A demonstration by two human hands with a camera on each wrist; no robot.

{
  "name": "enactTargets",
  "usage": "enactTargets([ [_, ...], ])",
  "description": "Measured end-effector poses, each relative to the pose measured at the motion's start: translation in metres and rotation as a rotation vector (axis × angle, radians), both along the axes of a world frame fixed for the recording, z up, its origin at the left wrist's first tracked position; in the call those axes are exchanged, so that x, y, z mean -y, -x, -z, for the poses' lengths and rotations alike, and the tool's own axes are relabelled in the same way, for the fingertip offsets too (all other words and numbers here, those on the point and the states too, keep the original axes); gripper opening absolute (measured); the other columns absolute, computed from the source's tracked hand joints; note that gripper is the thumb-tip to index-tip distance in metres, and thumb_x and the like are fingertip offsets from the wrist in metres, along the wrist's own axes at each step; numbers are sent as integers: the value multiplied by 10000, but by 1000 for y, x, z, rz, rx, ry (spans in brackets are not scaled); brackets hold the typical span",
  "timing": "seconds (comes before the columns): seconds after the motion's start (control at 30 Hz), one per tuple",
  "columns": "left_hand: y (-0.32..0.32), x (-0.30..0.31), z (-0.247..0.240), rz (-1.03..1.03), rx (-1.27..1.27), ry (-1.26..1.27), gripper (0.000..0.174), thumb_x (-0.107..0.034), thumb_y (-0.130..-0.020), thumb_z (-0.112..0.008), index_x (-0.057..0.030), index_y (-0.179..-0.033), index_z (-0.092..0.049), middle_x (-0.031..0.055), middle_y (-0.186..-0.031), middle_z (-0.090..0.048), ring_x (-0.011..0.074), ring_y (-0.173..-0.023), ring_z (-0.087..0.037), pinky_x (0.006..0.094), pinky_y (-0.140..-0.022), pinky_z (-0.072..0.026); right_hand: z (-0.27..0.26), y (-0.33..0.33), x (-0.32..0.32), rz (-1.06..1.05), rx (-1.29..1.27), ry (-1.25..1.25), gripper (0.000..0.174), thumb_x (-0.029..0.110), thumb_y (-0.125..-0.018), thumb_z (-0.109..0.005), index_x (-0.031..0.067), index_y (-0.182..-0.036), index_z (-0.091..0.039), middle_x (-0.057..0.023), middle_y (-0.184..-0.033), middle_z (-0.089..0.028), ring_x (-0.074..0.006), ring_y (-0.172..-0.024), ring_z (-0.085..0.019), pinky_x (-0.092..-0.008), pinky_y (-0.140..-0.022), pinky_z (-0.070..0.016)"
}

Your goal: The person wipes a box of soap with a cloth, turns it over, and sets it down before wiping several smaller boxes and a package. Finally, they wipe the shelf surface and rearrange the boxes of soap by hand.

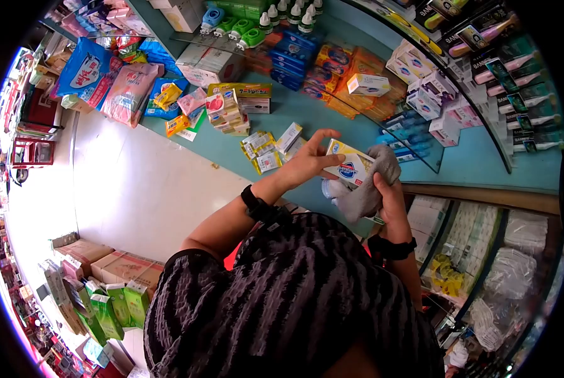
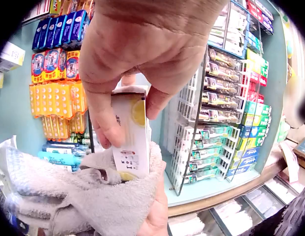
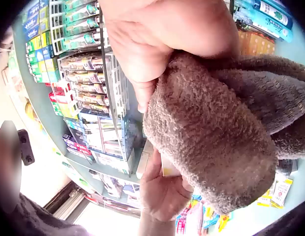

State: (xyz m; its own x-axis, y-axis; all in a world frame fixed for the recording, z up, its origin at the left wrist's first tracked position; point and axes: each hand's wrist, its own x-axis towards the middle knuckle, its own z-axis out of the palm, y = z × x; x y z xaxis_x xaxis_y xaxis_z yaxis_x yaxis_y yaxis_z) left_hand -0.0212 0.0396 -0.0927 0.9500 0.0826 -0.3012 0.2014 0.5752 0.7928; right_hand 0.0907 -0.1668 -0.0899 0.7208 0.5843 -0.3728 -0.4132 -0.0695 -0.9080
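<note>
A white and yellow soap box (image 1: pixel 350 165) is held between both hands above the counter. My left hand (image 1: pixel 308 162) pinches the box at its upper end; in the left wrist view the thumb and fingers (image 2: pixel 107 123) lie on either side of the box (image 2: pixel 130 132). A grey cloth (image 1: pixel 365 195) wraps the box's other end. My right hand (image 1: pixel 392 200) grips the cloth, and in the right wrist view that hand (image 3: pixel 167 34) holds the cloth (image 3: pixel 206 132), which hides much of the box.
Yellow packets (image 1: pixel 261 151) and small boxes (image 1: pixel 226 112) lie on the teal counter (image 1: pixel 294 107). Stacked soap packs (image 1: pixel 332 69) and a glass panel stand beyond. Toothbrush racks (image 2: pixel 211 147) are beside the hands. Cartons (image 1: pixel 127 269) sit at the lower left.
</note>
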Motion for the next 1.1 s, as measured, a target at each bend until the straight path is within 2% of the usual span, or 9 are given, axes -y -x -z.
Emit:
enactTargets([
  [0.07, 0, -1, 12, 35, -45, 50, 483, -232, -882, -619, -79, -1272, -381, 126, -1037, -594, 180, -984, -593, 301, -762, -566, 3, 1, -3, -9, 4, 18, 462, 292, -828, -698, 21, -1167, -536, -64, -1079, -590, -153, -964, -564, -300, -813, -464],
  [0.17, 2, 5, 28, 68, -75, -133, 549, -264, -878, -629, -62, -1312, -362, 143, -1113, -565, 192, -992, -585, 292, -749, -550, 12, -3, -4, 7, -55, 4, 474, 303, -832, -691, 19, -1177, -532, -64, -1086, -590, -161, -976, -565, -305, -823, -461],
  [0.2, 4, 4, 33, 85, 0, -268, 721, -317, -797, -716, -6, -1320, -330, 177, -1115, -542, 244, -990, -583, 322, -781, -520, 17, -5, -3, 16, -86, -6, 477, 305, -834, -688, 18, -1181, -530, -64, -1088, -590, -163, -979, -566, -306, -826, -461],
  [0.3, 10, 8, 45, -8, 119, -906, 792, -341, -718, -778, -19, -1307, -357, 201, -1162, -511, 282, -1008, -564, 350, -828, -481, 30, -7, -1, 3, -119, 18, 452, 242, -887, -620, 39, -1261, -467, -69, -1163, -557, -178, -1030, -555, -320, -841, -468],
  [0.4, 14, 3, 51, 166, 99, -893, 827, -328, -670, -808, -28, -1304, -369, 207, -1162, -505, 316, -1016, -548, 367, -879, -450, 28, 1, -5, 58, -129, 32, 410, 235, -855, -663, 15, -1178, -541, -61, -1092, -595, -167, -975, -572, -306, -822, -462],
  [0.5, 22, -1, 58, 220, -46, -677, 804, -302, -682, -803, -44, -1309, -370, 205, -1159, -493, 284, -967, -576, 342, -826, -487, 34, 3, -8, 41, -160, 28, 386, 203, -853, -655, 18, -1175, -548, -60, -1088, -598, -165, -966, -577, -305, -819, -464],
  [0.6, 32, -5, 78, 103, -132, -384, 801, -295, -685, -805, -44, -1309, -370, 196, -1120, -505, 235, -870, -609, 307, -723, -523, 37, -2, -7, 108, -207, 10, 324, 182, -849, -651, 39, -1130, -575, -44, -1059, -606, -157, -934, -586, -308, -796, -476],
  [0.8, 52, -20, 178, -84, -455, -422, 753, -236, -737, -782, 93, -1246, -336, 125, -909, -578, 128, -691, -583, 225, -609, -498, 44, -13, 11, 97, -244, -47, 341, 183, -860, -642, 65, -1167, -551, -33, -1080, -598, -171, -961, -585, -335, -810, -485],
  [1.1, 28, -31, 232, -277, -598, -91, 550, -254, -730, -787, 44, -1018, -424, 85, -784, -585, 139, -562, -589, 222, -492, -512, 42, -11, 32, 129, -216, 41, 385, 210, -847, -661, 47, -1179, -552, -52, -1080, -608, -181, -943, -600, -345, -772, -486],
])
